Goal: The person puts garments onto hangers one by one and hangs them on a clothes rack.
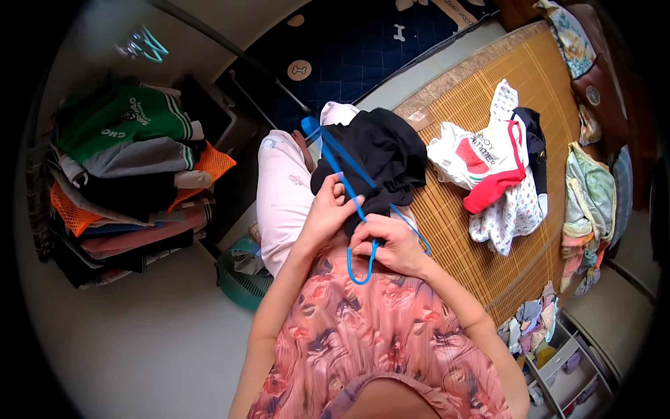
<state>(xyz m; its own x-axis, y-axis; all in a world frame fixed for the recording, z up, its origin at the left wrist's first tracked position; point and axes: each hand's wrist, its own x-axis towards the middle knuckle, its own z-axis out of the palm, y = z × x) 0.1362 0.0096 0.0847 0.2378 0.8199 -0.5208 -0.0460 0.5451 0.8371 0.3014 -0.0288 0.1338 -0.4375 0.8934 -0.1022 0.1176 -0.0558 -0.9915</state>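
We view a blue plastic clothes hanger above the lap, its hook turned toward the wearer's floral top. The left hand pinches one arm of the hanger; the right hand closes on it near the hook. Beyond lies a bunched black garment; we cannot tell whether the hanger enters it. We judge the step in hand to be positioning the hanger; the next move seems to call for finding the garment's opening.

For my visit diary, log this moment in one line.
left hand: holding blue clothes hanger; right hand: holding same hanger; black garment: bunched nearby
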